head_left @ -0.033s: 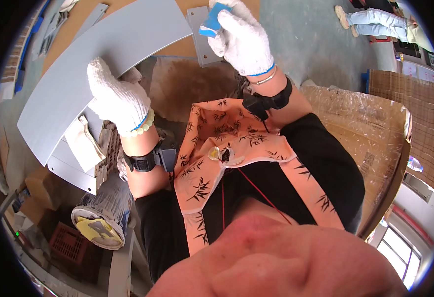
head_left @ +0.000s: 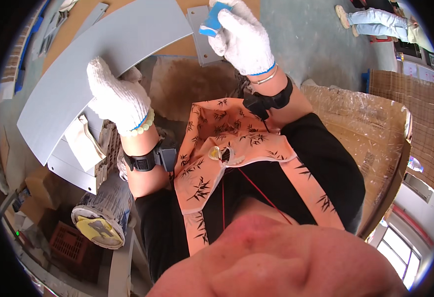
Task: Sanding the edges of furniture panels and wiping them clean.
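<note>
A large light-grey flat panel [head_left: 128,32] with a curved outer edge lies at the upper left. My left hand [head_left: 120,96], in a white knitted glove, grips its near edge, the thumb on top and the other fingers mostly hidden below. Beyond the panel's right end, my right hand [head_left: 246,47], gloved the same way, is raised and closed around a small blue block [head_left: 214,21]. The block's exact kind is unclear; it is apart from the panel.
Under the panel are more grey boards [head_left: 68,166] and a folded cream cloth or paper [head_left: 84,146]. A smeared cylindrical container [head_left: 98,227] stands lower left, near a brown plastic crate [head_left: 68,242]. Worn cardboard [head_left: 355,123] is at my right. Another person's legs [head_left: 375,24] show far right.
</note>
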Available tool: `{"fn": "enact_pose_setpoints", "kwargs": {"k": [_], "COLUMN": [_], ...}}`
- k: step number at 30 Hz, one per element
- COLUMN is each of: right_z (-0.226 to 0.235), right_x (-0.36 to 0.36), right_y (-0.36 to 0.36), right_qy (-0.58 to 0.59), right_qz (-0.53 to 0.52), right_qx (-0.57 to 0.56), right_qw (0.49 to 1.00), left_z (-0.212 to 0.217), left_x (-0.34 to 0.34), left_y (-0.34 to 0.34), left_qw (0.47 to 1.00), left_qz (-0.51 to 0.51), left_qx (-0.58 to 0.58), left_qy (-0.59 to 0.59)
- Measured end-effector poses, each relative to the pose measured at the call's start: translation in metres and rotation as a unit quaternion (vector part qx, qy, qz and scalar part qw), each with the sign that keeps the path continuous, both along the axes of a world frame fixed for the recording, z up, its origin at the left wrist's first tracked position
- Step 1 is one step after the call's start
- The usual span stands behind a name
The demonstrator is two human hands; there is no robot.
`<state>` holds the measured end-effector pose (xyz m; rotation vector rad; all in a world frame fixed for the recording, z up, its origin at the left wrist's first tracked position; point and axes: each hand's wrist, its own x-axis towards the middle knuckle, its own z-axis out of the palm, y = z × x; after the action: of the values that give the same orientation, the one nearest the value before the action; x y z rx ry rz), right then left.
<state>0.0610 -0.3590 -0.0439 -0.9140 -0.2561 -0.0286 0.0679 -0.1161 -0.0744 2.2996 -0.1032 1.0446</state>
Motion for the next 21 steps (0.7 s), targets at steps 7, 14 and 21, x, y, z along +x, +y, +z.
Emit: {"fn": "enact_pose_setpoints", "kwargs": {"k": [7, 14, 21], "right_z": [0.000, 0.003, 0.011], "right_x": [-0.004, -0.006, -0.009], "right_y": [0.000, 0.001, 0.006], "right_qy": [0.025, 0.063, 0.082], "right_qz": [-0.005, -0.026, -0.036], "right_qx": [-0.001, -0.029, -0.048], "right_qw": [1.000, 0.997, 0.995], "left_z": [0.000, 0.015, 0.018], "left_x": [0.000, 0.000, -0.003], "left_y": [0.001, 0.002, -0.010], "left_qw": [0.999, 0.704, 0.753], "left_qz": [-0.018, -0.185, -0.147], "left_qx": [-0.041, -0.667, -0.627], "left_qy": [0.019, 0.161, 0.138]}}
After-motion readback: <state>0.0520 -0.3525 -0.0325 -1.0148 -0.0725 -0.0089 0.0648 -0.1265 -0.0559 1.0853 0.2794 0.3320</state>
